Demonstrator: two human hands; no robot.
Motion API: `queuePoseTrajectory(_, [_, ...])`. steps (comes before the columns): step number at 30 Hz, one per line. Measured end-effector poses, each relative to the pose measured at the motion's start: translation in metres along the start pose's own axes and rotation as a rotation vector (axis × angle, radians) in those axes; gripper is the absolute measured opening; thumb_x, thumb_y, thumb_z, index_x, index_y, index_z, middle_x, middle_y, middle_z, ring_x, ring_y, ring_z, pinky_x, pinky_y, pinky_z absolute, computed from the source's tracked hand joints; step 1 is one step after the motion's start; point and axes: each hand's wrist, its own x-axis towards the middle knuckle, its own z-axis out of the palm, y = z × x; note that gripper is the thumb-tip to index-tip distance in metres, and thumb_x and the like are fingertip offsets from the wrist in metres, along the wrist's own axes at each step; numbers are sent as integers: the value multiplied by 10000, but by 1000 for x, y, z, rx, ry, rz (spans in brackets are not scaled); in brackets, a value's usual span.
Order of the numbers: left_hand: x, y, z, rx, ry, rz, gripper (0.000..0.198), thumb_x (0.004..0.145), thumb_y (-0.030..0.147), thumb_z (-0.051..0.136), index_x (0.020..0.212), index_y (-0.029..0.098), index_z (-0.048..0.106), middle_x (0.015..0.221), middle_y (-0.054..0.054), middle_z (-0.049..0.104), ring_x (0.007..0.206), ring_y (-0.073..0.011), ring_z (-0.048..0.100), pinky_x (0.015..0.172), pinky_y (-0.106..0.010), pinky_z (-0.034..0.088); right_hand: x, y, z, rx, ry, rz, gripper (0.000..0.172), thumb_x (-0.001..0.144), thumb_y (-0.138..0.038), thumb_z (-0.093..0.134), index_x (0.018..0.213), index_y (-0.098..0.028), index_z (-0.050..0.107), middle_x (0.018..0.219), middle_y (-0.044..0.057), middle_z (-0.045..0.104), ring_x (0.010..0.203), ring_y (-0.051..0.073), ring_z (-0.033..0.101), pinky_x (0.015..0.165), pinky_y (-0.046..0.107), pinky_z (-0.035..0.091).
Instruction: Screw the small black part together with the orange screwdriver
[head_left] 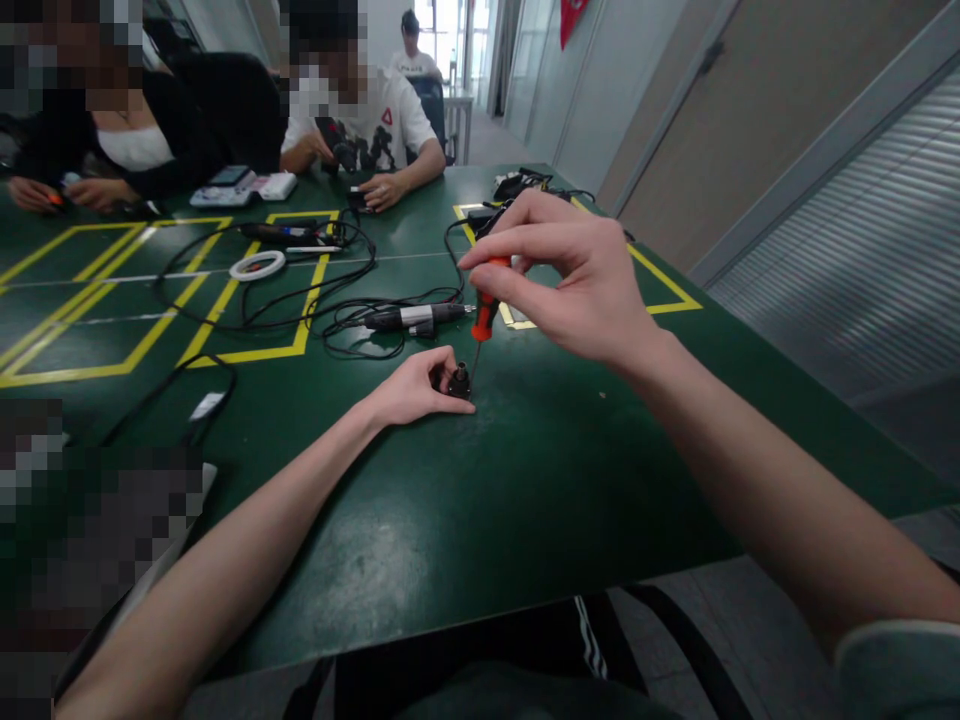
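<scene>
My right hand [559, 275] grips a small screwdriver [485, 318] with an orange and black handle, its fingers near the handle's top. The thin shaft points down, and its tip meets or nearly meets a small black part [459, 382] with a short round stub on top; exact contact is hard to make out. My left hand [420, 388] rests on the green table and holds that part between thumb and fingers. Just beyond it lies a grey and black pen-shaped electric tool [416, 317] with a cable.
Black cables [367, 260] loop across the green table [525, 500], around a white tape roll [257, 265]. Yellow tape [247, 357] marks rectangles on it. A pixelated flat object [112, 540] is at the left. Two people sit across, with handheld items; another sits far back.
</scene>
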Motion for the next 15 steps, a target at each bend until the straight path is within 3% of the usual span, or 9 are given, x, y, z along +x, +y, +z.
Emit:
queuePoseTrajectory(3, [0, 1, 0, -4, 0, 1, 491, 619, 379, 938, 755, 203, 499, 692, 69, 534, 648, -120, 492, 633, -258, 366, 1, 0, -3, 44, -50, -1, 94, 811, -188, 867, 887, -210, 817, 848, 16, 703, 906, 198, 716, 754, 308, 622])
queuePoseTrajectory(6, [-1, 2, 0, -1, 4, -9, 500, 612, 381, 940, 749, 206, 493, 685, 70, 531, 639, -118, 485, 621, -256, 359, 1, 7, -6, 95, -118, -7, 67, 868, -254, 812, 903, -197, 821, 855, 21, 740, 817, 176, 714, 741, 321, 635])
queuePoseTrajectory(8, [-1, 2, 0, 11, 10, -15, 510, 609, 383, 942, 741, 208, 482, 679, 72, 523, 634, -115, 478, 615, -254, 352, 1, 14, -6, 161, -107, 20, 189, 931, -340, 743, 840, -185, 802, 808, 21, 727, 775, 172, 709, 703, 321, 632])
queuePoseTrajectory(12, [-1, 3, -1, 31, 12, -11, 523, 605, 394, 946, 735, 206, 476, 683, 71, 525, 642, -115, 479, 624, -254, 352, 3, 26, -1, 315, -73, 93, 381, 986, -416, 659, 689, -179, 682, 710, 21, 628, 723, 171, 681, 670, 328, 614])
queuePoseTrajectory(15, [-1, 2, 0, 29, 11, -16, 525, 603, 393, 944, 734, 207, 471, 674, 75, 518, 633, -111, 471, 623, -253, 347, 4, 26, 5, 447, -90, 125, 421, 1037, -365, 523, 649, -205, 553, 620, -13, 495, 601, 124, 555, 615, 298, 559])
